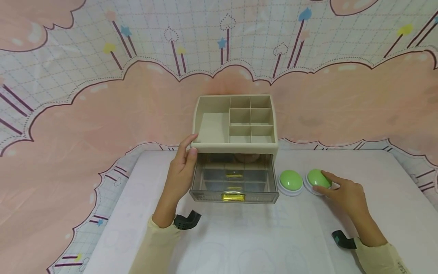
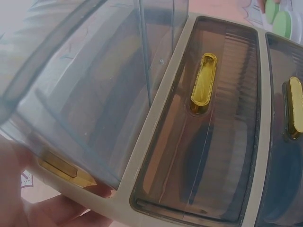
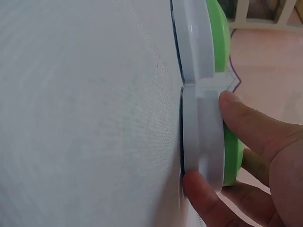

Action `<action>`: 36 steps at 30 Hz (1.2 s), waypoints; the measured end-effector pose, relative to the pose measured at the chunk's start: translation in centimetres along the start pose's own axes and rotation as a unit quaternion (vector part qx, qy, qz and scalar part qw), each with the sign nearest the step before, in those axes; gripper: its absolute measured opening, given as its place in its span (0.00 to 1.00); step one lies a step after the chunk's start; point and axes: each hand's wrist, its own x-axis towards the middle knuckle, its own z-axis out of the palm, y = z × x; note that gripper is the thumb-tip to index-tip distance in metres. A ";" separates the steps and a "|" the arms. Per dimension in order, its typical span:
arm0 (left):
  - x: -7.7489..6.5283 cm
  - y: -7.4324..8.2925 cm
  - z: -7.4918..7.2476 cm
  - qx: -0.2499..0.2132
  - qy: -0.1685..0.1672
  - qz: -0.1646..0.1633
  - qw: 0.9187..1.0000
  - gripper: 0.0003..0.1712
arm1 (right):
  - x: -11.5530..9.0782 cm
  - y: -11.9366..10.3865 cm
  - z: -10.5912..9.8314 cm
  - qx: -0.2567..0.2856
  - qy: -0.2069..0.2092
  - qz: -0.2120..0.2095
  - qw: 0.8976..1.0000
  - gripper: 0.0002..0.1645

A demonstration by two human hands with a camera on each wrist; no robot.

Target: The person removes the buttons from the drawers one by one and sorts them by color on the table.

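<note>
A cream desk organizer (image 1: 234,148) stands at the table's back edge, with its clear top drawer (image 1: 236,197) pulled out. My left hand (image 1: 181,171) rests against the organizer's left side near the front corner. In the left wrist view, its fingers (image 2: 61,208) lie along the side wall beside the pulled-out drawer. To the right, my right hand (image 1: 347,192) holds a green dome button (image 1: 318,178) with a white base by its rim, thumb and fingers on opposite sides. A second green dome button (image 1: 291,180) sits beside it, close to the organizer. Both buttons stand on the table.
The organizer's top has one large compartment (image 1: 213,127) and several small ones (image 1: 240,116). Two lower drawers (image 2: 203,132) with gold handles are closed. A white cloth covers the table (image 1: 246,243); a pink patterned backdrop (image 1: 342,102) hangs behind.
</note>
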 end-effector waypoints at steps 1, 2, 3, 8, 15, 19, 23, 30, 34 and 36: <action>0.0 0.0 0.0 0.000 0.000 0.000 1.000 0.25 | 0.0 0.1 0.0 0.000 -0.002 -0.001 1.000 0.50; 0.0 0.0 0.0 0.000 0.000 0.000 1.000 0.25 | 0.0 0.1 0.0 0.000 -0.003 -0.002 1.000 0.50; 0.0 0.0 0.0 0.000 0.001 0.000 1.000 0.25 | 0.0 0.1 0.0 0.000 -0.004 -0.002 1.000 0.50; 0.0 0.0 0.0 -0.002 0.001 -0.002 1.000 0.25 | 0.0 0.0 -0.1 0.001 -0.013 0.000 1.000 0.51; 0.0 0.2 0.0 -0.008 0.003 0.000 1.000 0.24 | -0.2 -0.1 -0.7 0.003 -0.030 -0.001 1.000 0.51; 0.0 0.1 0.0 -0.008 0.004 0.002 1.000 0.25 | -0.2 -0.3 -1.2 0.007 -0.014 -0.010 1.000 0.49; 0.1 0.1 0.0 -0.010 0.006 0.002 1.000 0.24 | -0.4 -0.7 -1.9 0.014 0.017 -0.031 0.999 0.46; -0.1 -0.1 -0.1 0.001 0.009 -0.006 1.000 0.24 | -1.4 -4.0 -3.2 0.038 0.038 -0.066 0.996 0.40; 0.0 0.1 0.0 -0.009 0.012 0.002 1.000 0.24 | -2.4 -6.3 -3.7 0.060 0.062 -0.093 0.992 0.37; 0.0 0.1 0.1 -0.011 0.013 0.005 1.000 0.24 | -3.1 -7.5 -4.0 0.082 0.073 -0.108 0.988 0.35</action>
